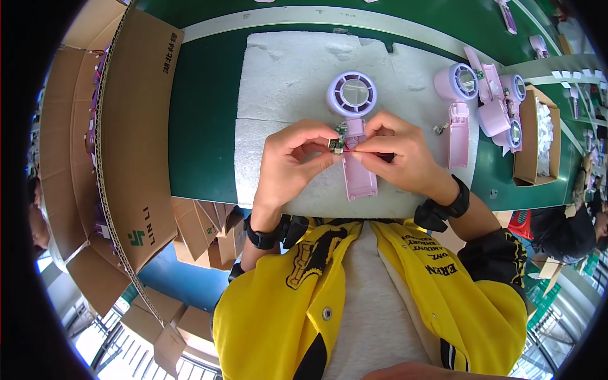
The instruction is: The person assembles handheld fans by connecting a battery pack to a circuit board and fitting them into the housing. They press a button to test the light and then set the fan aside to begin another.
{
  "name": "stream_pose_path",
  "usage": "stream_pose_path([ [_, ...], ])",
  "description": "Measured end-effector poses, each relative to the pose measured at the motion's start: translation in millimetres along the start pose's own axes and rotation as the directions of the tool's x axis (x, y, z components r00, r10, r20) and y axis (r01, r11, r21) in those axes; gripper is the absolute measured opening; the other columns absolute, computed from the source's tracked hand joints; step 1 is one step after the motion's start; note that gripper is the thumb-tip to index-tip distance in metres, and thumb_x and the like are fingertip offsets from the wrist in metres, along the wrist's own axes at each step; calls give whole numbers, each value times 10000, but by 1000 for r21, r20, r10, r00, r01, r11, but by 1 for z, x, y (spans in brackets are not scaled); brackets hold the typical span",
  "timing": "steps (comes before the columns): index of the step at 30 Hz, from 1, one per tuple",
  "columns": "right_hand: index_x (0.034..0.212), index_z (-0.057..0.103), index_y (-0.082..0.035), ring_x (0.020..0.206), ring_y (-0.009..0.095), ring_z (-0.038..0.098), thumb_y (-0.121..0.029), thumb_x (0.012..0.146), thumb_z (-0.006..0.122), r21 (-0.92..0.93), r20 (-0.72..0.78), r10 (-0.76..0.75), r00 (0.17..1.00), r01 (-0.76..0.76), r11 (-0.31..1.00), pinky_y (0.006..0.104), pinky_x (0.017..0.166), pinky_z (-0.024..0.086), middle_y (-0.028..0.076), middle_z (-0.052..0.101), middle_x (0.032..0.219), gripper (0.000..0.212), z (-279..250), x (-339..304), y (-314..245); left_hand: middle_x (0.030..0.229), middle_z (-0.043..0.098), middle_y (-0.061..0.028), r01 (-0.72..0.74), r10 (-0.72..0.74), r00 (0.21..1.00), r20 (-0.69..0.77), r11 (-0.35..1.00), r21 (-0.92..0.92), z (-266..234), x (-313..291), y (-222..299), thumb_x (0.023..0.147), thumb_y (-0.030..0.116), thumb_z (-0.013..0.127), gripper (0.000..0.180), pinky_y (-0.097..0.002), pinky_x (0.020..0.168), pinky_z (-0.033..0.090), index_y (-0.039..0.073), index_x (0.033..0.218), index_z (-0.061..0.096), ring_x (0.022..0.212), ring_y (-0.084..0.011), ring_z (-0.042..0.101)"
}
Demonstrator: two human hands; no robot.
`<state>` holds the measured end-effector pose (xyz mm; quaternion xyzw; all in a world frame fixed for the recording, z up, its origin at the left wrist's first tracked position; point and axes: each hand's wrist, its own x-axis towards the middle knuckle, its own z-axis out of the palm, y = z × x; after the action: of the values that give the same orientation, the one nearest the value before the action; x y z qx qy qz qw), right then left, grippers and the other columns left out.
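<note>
My left hand (290, 163) pinches a small green circuit board (336, 145) between thumb and fingertips. Close against it, my right hand (400, 152) has its thumb and forefinger closed on a thin red wire (349, 151) running to the board. Below both hands lies an open handheld fan (361, 179), its pink handle shell pointing toward me and its round lilac head (352, 94) away from me. Fingers cover part of the handle. All of this is over a white foam sheet (278, 76).
Right of my hands is another fan with an open handle (458, 136), beside a small loose part (440, 129). More pink fan pieces (494, 118) are heaped further right, next to a cardboard box (526, 163) of white pieces. A tall carton (136, 133) stands left.
</note>
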<state>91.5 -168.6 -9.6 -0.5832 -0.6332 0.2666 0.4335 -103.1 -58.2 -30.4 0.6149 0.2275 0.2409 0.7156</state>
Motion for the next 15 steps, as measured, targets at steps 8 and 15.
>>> stream_pose_path([
  [8,1005,713,-31,619,135,563,-22,757,777,-77,-36,-69,997,66,995,275,526,437,74,599,875,257,2,0,0,1009,706,-120,-213,215,976,23,937,276,8,6,7,712,-124,689,437,-289,752,582,27,1122,691,871,-203,704],
  [15,1090,686,-40,633,120,590,-14,727,796,-116,-119,-2,993,-12,993,245,533,474,79,633,911,380,5,4,-11,1010,706,-124,-221,220,974,52,881,418,11,5,11,710,-87,704,441,-295,722,590,28,1136,691,827,-220,714],
])
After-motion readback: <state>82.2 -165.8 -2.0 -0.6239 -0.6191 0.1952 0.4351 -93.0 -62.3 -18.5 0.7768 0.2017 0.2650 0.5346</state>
